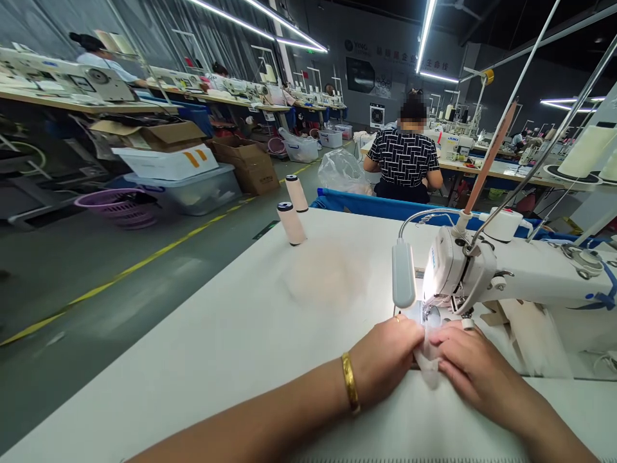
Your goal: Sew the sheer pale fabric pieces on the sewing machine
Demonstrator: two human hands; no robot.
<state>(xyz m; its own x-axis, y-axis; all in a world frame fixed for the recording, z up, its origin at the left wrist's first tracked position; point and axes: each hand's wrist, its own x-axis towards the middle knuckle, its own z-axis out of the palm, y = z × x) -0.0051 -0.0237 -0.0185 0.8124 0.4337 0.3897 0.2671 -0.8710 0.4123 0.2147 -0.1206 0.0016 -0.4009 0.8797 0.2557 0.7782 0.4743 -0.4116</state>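
A strip of thin, sheer pale fabric [429, 363] runs up to the needle area of a white sewing machine [520, 273]. On its left side my left hand [388, 354] is closed, thumb and fingers pinching the cloth's edge. My right hand [475, 370] grips the same cloth from the right, its fingers bent close to the presser foot. The machine's lamp [403, 273] lights the spot just beyond my fingertips. Needle and stitch line are too small and bright to make out. A gold bracelet [351, 384] circles my left wrist.
Two thread cones [291, 224] stand at the white table's [231, 360] far left. A blurred heap of sheer pale fabric [328, 276] lies between them and the lamp. More beige fabric [540, 334] rests under the machine arm. Ahead, a person [407, 154] sits facing away.
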